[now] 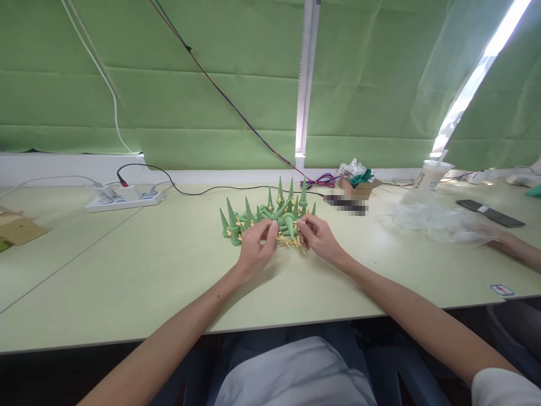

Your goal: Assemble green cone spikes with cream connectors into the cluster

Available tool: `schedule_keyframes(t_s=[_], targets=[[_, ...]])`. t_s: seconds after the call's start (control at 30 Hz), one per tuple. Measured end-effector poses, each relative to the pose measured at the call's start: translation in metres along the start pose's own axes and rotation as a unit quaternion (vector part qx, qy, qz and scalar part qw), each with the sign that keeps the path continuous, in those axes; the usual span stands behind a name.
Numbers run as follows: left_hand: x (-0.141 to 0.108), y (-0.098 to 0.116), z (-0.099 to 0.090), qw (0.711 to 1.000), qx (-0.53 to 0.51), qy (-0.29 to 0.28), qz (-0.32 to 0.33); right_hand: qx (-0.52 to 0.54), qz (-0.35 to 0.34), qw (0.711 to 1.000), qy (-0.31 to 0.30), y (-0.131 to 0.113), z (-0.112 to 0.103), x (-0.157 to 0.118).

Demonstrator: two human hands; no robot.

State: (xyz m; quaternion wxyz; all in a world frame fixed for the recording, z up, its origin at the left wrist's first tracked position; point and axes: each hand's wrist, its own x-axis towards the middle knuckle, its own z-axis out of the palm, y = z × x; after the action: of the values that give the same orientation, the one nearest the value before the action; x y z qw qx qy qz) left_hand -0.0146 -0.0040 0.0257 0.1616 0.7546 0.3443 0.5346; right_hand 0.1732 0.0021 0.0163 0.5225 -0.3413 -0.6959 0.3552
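In the head view, a green cone-shaped piece [289, 222] sits between my two hands, its point tilted down toward me. My right hand [318, 238] is closed in a pinch on a small yellow piece [297, 223] at the cone's side. Finger and thumb of my left hand [257, 246] are pressed together just left of the cone; what they grip is too small to make out. Behind and around the hands lies a cluster of green cones [231, 220], many standing point up with yellow bits at their bases. Loose yellow pieces [289, 243] lie below the held cone.
A white power strip [125, 198] with plugs lies at the back left. At the back right are a cardboard box [359, 189] with foil, a lidded cup [431, 176], clear plastic bags [435, 217] and a dark phone [490, 213]. Another person's forearm [518, 248] rests at right.
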Motion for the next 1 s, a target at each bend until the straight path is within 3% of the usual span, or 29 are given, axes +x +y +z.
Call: schedule_keyframes(t_s=[0.17,0.33,0.77,1.0], targets=[[0.002,-0.001,0.0,0.992,0.03,-0.107,-0.053,-0.028,-0.027,0.999,-0.03,-0.003,0.0,-0.003],[0.001,-0.003,0.001,0.988,0.044,-0.141,-0.054,-0.044,-0.021,0.998,-0.037,-0.002,0.0,-0.005],[0.0,-0.015,0.003,0.988,0.106,-0.102,0.038,-0.037,-0.006,0.999,-0.031,-0.004,0.004,-0.006],[0.001,-0.003,0.002,0.995,0.007,-0.093,-0.046,-0.036,-0.016,0.999,0.008,-0.005,0.003,-0.004]])
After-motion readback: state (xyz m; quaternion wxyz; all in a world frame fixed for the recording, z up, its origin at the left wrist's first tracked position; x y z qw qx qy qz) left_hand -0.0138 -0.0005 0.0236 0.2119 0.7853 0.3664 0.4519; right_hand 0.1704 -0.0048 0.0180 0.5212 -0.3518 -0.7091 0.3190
